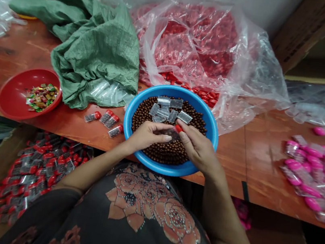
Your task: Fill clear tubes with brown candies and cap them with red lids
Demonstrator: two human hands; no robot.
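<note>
Over a blue basin point(214, 146) of small brown balls point(163, 155), both my hands meet. My left hand point(148, 138) is closed, thumb and fingers pinching a small clear container, mostly hidden by the fingers. In my right hand point(197, 145) a red cap point(177, 129) sits between thumb and forefinger, against the container's end; I cannot tell whether it is fully seated. Several clear containers point(172, 116) lie on the balls just beyond my fingers. Left of the basin, several filled containers with red caps point(109, 120) rest on the table.
A red bowl point(10, 95) holds colourful wrapped bits. Behind stand a green woven sack point(100, 47) with clear containers at its mouth and a plastic bag of red caps point(196, 37). Pink-capped containers point(316, 173) lie right. Below left, a carton holds red-capped containers point(42, 169).
</note>
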